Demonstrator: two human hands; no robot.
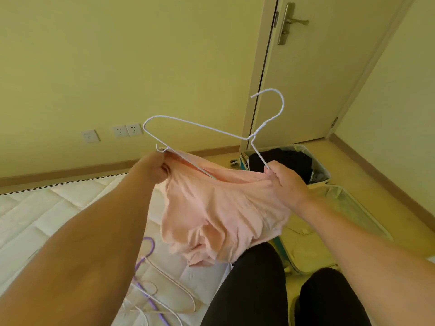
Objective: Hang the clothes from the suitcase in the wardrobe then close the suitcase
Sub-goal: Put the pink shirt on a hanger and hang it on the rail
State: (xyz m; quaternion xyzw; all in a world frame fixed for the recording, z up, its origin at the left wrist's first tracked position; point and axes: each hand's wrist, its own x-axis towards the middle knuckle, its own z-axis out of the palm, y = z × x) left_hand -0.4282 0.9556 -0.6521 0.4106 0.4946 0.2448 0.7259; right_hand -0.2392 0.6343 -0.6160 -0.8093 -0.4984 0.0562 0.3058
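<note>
Holding a pink garment (221,215) up over the bed edge, both hands closed on it. Left hand (154,168) pinches the cloth by the white hanger's (200,125) left end; right hand (286,182) grips cloth plus the hanger's right arm. Suitcase (329,208) lies open on the floor by the door (317,74), dark clothes (282,161) inside. Spare hangers (150,278) lie on the mattress (35,220).
</note>
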